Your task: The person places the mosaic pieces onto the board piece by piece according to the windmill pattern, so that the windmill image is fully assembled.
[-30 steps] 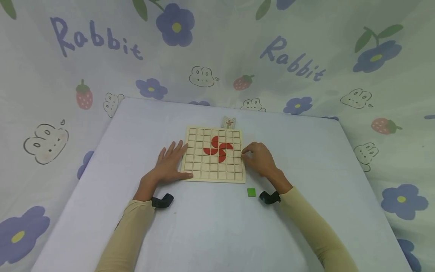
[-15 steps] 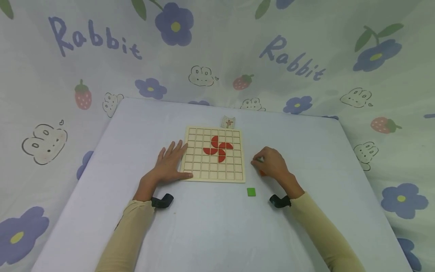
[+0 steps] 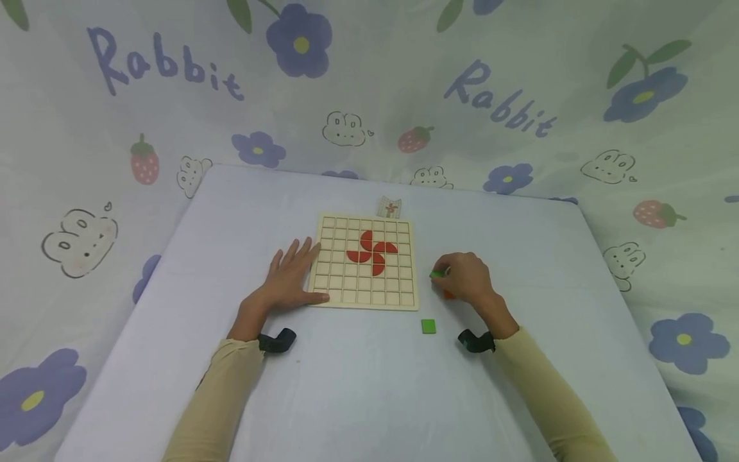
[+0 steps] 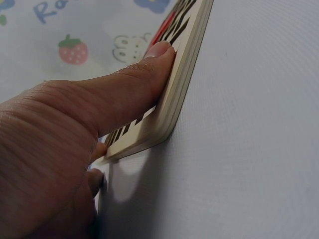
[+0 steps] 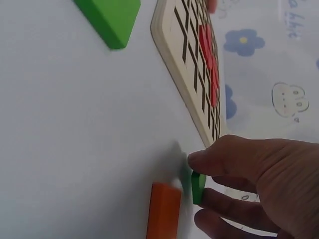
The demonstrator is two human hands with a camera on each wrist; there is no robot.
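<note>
A square wooden grid board [image 3: 335, 285] lies on the white table, with red rounded pieces [image 3: 378, 264] set in a pinwheel shape near its middle. My left hand [image 3: 288, 277] rests at the board's left side, fingers spread and straight along the edge. Its thumb [image 4: 134, 82] lies on top of the near left corner. To the right of the board, my right hand [image 3: 466, 277] pinches a small green tile [image 5: 198, 187] between thumb and fingers, low over the table. Partly hidden under that hand is an orange block [image 5: 164, 211].
Another green square tile [image 3: 428, 326] lies flat just off the board's near right corner. Beyond the far edge stands a small curled pattern card [image 3: 389, 208] bearing a red pinwheel picture. A printed curtain [image 3: 369, 83] hangs behind the table.
My right hand has moved right, away from the board's right edge, and a green tile now shows in its fingers. The left hand and the board stay where they were.
</note>
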